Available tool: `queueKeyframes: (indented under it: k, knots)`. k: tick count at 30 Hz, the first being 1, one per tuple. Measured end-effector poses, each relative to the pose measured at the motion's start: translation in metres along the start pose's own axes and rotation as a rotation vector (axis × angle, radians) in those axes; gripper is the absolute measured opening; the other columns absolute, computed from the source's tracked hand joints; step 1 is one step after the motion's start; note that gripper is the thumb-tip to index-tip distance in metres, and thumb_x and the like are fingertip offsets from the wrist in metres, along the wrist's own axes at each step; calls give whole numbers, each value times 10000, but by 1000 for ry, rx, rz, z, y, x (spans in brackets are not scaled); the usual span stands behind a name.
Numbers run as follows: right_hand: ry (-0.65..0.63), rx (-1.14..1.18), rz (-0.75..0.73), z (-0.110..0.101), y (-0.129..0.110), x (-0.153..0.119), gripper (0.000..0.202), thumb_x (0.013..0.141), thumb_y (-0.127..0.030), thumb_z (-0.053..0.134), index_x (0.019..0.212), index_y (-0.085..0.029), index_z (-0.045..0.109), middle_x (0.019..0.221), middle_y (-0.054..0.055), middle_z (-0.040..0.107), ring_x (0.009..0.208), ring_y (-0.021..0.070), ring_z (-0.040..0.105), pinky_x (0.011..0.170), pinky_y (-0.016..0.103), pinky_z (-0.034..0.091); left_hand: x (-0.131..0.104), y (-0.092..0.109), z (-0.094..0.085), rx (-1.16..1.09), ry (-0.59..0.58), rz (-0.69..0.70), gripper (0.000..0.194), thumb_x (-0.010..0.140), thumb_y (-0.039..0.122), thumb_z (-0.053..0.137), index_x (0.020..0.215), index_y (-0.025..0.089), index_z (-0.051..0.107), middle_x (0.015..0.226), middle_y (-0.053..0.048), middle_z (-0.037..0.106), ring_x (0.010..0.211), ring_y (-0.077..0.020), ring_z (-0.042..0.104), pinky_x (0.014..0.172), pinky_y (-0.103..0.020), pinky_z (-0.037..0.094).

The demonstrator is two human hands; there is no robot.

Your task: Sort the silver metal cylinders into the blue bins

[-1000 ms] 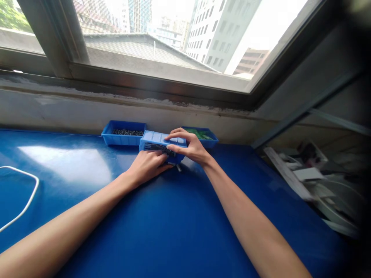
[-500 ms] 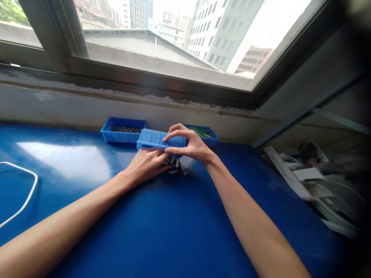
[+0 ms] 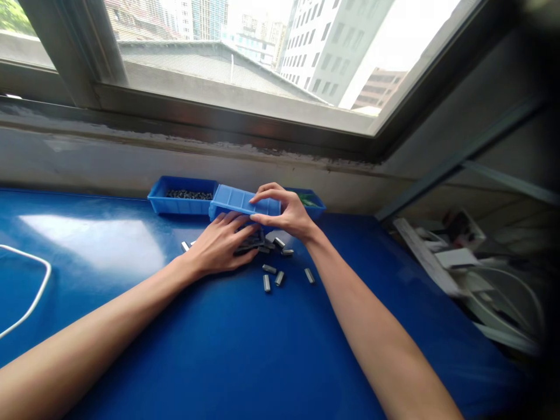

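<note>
My right hand (image 3: 286, 211) grips a light blue plastic bin (image 3: 236, 199) by its side, thumb on the near rim and fingers over the bottom. The bin is tipped over, its opening turned down and toward me. Below it lies a heap of small grey metal pieces (image 3: 251, 239), short and block-like. With fingers spread, my left hand (image 3: 225, 242) rests over the heap at the bin's mouth and hides part of it. Several loose metal pieces (image 3: 279, 278) lie nearer to me on the blue table, and a few show left of my left hand.
Against the wall stands a blue bin (image 3: 181, 205) of small dark pieces. Another blue bin (image 3: 321, 205) with green items sits behind my right hand. A white cable (image 3: 44, 286) curves across the table (image 3: 210, 356) at left. Clutter (image 3: 459, 259) lies beyond the table's right edge.
More metal pieces have come out of the bin and scattered over the table toward me and to both sides. The fingers of my left hand have spread over the heap.
</note>
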State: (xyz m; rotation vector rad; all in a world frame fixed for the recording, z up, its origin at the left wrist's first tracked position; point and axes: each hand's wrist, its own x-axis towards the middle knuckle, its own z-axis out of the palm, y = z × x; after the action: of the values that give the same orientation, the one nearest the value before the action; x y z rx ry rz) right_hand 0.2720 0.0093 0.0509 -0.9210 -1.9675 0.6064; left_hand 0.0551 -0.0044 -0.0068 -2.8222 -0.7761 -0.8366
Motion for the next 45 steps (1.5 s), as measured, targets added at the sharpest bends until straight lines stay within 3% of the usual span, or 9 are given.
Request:
queueKeyframes:
  k: [9, 18, 24, 27, 31, 34, 37, 41, 45]
  knots:
    - [178, 23, 24, -3, 21, -2, 384, 739, -465, 826, 1034, -228, 756, 1094, 44, 694, 1064, 230, 642, 1015, 376, 479, 4, 0, -3, -46, -113, 52, 542, 1006, 491, 456, 1423, 155, 544, 1405, -152, 589, 1254, -343, 528, 1034, -503, 455]
    - [197, -70, 39, -15, 7, 1, 366, 800, -439, 781, 1083, -211, 736, 1134, 39, 722, 1068, 225, 656, 975, 324, 493, 4, 1, -2, -61, -107, 60, 431, 1031, 432, 423, 1261, 146, 649, 1235, -144, 668, 1171, -303, 582, 1001, -460, 492]
    - [367, -85, 142, -9, 16, 3, 427, 812, -565, 730, 1034, -200, 716, 1070, 43, 740, 990, 208, 677, 893, 311, 527, 4, 1, -1, -50, -106, 68, 420, 1040, 416, 406, 1248, 144, 649, 1208, -134, 679, 1096, -266, 608, 962, -420, 495]
    - [354, -120, 168, -6, 22, 5, 438, 833, -604, 689, 977, -192, 715, 1025, 46, 744, 990, 207, 683, 916, 320, 525, 3, 1, 0, -24, -59, 74, 395, 1034, 397, 421, 1216, 143, 663, 1216, -141, 675, 1087, -266, 607, 948, -419, 492]
    - [320, -193, 167, -1, 23, 5, 464, 846, -624, 667, 1022, -197, 710, 1049, 55, 750, 1017, 221, 694, 954, 339, 522, 3, 3, -1, 9, 26, 29, 369, 1017, 387, 457, 1202, 150, 671, 1357, -160, 609, 1260, -315, 537, 1029, -458, 459]
    - [253, -211, 128, 1, 22, 4, 433, 859, -599, 669, 1044, -211, 719, 1065, 46, 758, 1034, 225, 699, 963, 335, 522, 4, 4, -1, 15, 13, -33, 375, 1012, 412, 463, 1199, 157, 664, 1429, -161, 566, 1368, -339, 465, 1108, -500, 409]
    - [209, -168, 119, 2, 23, 4, 405, 889, -572, 648, 1059, -214, 732, 1083, 40, 765, 1027, 220, 711, 960, 330, 533, 5, 3, -1, -8, -30, -49, 370, 1025, 422, 435, 1174, 169, 659, 1312, -134, 651, 1327, -300, 528, 1174, -516, 348]
    - [289, -269, 109, 0, 26, 4, 393, 924, -552, 610, 1103, -227, 737, 1136, 53, 761, 1069, 238, 700, 998, 363, 509, 5, 3, 0, 16, -11, -55, 368, 1031, 407, 425, 1167, 170, 671, 1285, -143, 660, 1202, -264, 619, 1180, -522, 347]
    - [370, -336, 148, -3, 25, 5, 412, 942, -575, 561, 1082, -229, 737, 1076, 60, 774, 1029, 248, 710, 946, 367, 521, 7, 3, -2, 51, 42, -68, 411, 1017, 404, 459, 1272, 141, 645, 1354, -172, 624, 1276, -302, 571, 1187, -546, 344]
